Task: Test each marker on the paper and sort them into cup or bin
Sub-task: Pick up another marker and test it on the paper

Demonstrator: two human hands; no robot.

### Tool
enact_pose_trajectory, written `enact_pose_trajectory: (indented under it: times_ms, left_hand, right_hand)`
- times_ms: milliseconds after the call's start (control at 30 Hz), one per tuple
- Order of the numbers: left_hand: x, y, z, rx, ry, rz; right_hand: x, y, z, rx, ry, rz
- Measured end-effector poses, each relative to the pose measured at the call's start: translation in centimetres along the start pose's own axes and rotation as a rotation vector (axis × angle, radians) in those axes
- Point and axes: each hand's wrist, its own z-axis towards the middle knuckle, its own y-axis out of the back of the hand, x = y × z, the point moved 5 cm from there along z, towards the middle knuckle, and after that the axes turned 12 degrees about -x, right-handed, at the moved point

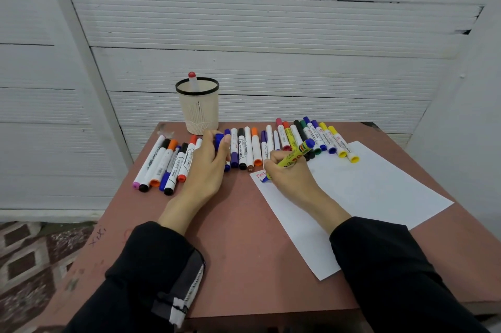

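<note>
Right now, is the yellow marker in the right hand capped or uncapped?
Uncapped: yellow marker has its blue tip on the white paper.

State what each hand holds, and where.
Right hand: yellow marker, gripped mid-barrel, tip on the paper. Left hand: blue cap, pinched at the fingertips.

You're working on a matt, reddish-brown table (pixel 238 237) whose top is scuffed and pen-marked. The paper (pixel 379 191) is smooth, matt white. The markers (pixel 248 148) have glossy plastic barrels, the cup (pixel 199 110) is cream plastic, ribbed low down, and your sleeves (pixel 393 265) are dark cloth.
</note>
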Motion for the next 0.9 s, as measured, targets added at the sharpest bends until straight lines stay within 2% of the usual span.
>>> enact_pose_trajectory:
  times_ms: [200,400,900]
  left_hand:
    - [0.0,0.0,-0.01,0.003,-0.009,-0.009]
    - [0.14,-0.03,0.0,0.008,-0.008,-0.005]
    - [0.23,-0.02,0.22,-0.016,-0.016,-0.003]
  right_hand:
    - [0.01,-0.1,-0.05,0.012,0.008,-0.02]
    - [0.0,0.36,0.13,-0.057,0.017,-0.005]
    - [-0.32,0.39,0.66,-0.098,0.023,0.062]
